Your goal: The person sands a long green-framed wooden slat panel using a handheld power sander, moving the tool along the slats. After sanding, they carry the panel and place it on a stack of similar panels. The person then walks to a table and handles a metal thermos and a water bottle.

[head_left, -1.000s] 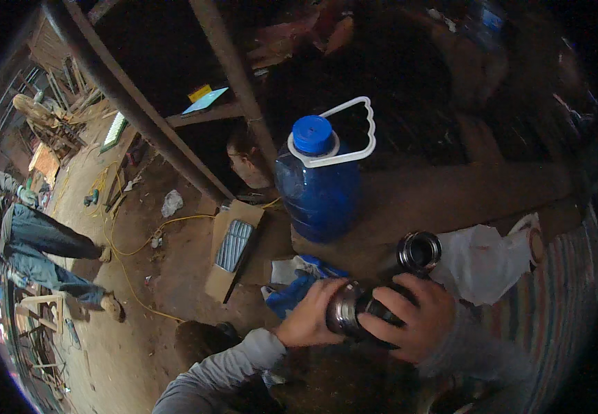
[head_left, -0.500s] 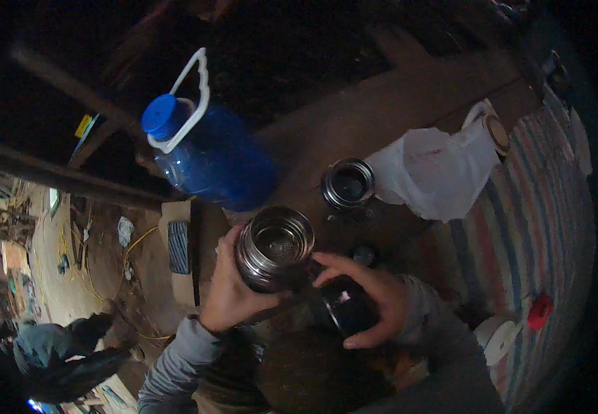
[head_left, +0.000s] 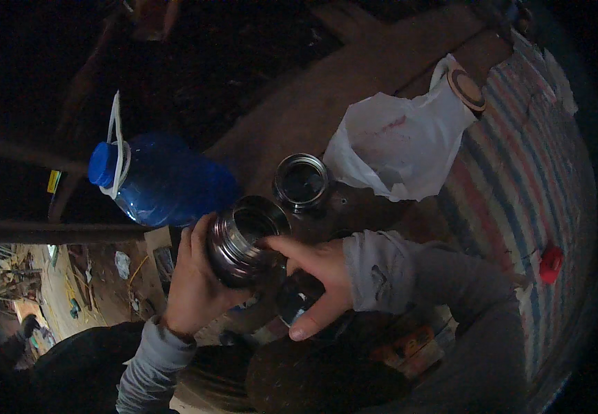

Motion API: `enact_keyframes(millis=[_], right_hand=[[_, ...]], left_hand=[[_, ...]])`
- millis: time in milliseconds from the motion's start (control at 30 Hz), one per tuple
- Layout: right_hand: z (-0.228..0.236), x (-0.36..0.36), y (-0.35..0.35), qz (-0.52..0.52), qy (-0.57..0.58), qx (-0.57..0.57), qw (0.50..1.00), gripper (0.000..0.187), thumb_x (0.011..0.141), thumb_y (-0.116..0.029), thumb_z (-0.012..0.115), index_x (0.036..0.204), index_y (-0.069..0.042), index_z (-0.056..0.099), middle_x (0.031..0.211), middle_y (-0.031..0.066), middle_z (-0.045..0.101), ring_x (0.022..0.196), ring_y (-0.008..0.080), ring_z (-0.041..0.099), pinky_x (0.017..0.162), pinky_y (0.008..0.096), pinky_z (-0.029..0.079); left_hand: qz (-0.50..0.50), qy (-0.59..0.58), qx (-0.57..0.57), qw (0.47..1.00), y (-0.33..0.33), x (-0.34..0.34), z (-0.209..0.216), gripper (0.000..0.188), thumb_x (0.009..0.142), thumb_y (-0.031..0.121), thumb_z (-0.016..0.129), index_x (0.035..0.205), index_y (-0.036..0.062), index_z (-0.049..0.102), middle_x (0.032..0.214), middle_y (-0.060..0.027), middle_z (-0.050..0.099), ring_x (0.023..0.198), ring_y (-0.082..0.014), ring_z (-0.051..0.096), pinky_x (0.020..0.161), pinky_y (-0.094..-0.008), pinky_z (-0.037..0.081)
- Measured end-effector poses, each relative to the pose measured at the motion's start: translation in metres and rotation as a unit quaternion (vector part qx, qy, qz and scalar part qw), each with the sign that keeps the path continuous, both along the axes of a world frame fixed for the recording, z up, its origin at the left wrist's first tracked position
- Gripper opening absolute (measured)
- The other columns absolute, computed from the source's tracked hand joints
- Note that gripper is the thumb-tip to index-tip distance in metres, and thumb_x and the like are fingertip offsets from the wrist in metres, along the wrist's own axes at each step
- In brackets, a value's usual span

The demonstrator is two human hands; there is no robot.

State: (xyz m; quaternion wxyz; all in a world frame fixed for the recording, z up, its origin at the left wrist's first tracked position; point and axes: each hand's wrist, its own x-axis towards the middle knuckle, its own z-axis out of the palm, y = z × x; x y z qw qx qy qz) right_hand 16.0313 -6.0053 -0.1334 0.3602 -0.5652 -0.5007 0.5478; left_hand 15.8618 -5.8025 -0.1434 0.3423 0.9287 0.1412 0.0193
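A wide-mouthed steel thermos (head_left: 233,252) is gripped round its side by my left hand (head_left: 192,290), its open mouth facing up and slightly right. My right hand (head_left: 323,276) is curled round a dark, shiny cup-shaped piece (head_left: 297,297), perhaps a lid. One finger of that hand stretches to the thermos rim and seems to touch or enter the mouth. The inside of the thermos is dark. Just beyond it stands a second open steel container (head_left: 301,181) with a threaded rim.
A big blue plastic bottle (head_left: 175,183) with a white handle lies at the left. A white plastic bag (head_left: 399,145) sits at the far right beside a round wooden-looking disc (head_left: 466,90). The striped mat (head_left: 492,200) carries a red cap (head_left: 551,263).
The whole view has shifted, so the bottle, bag and steel container appear further left. My right hand has come closer to the thermos, a finger now at its rim.
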Motion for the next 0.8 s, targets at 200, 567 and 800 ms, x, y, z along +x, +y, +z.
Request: enact_keyframes(millis=[200,567,800], right_hand=[[-0.012,0.03,0.002,-0.009,0.067,0.027,0.997,0.123,0.073,-0.044,0.086,0.151,0.009,0.006,0.128,0.0253,0.058,0.12,0.0307,0.058,0.102,0.0366,0.044],[-0.039,0.074,-0.005,-0.069,0.32,0.028,0.945,0.099,0.08,-0.025,0.082,0.153,-0.006,0.019,0.134,0.016,0.055,0.124,0.0258,0.055,0.103,0.0376,0.045],[-0.051,0.093,-0.011,-0.086,0.376,0.033,0.922,0.093,0.081,-0.025,0.079,0.152,-0.005,0.022,0.127,0.0144,0.06,0.115,0.0234,0.06,0.099,0.0362,0.048]], left_hand=[[-0.029,0.037,0.106,0.993,-0.004,0.039,0.016,0.111,0.052,0.019,0.091,0.144,0.0014,0.031,0.124,-0.0235,0.049,0.113,-0.0433,0.054,0.095,-0.0469,0.049],[-0.062,0.126,0.05,0.989,-0.008,0.108,0.026,0.117,0.047,0.022,0.096,0.143,-0.0003,0.033,0.129,-0.021,0.05,0.119,-0.0376,0.054,0.102,-0.0443,0.047],[-0.137,0.154,0.107,0.973,-0.007,0.147,0.038,0.111,0.052,0.024,0.093,0.142,-0.0003,0.032,0.122,-0.0246,0.051,0.111,-0.0421,0.056,0.095,-0.047,0.049]])
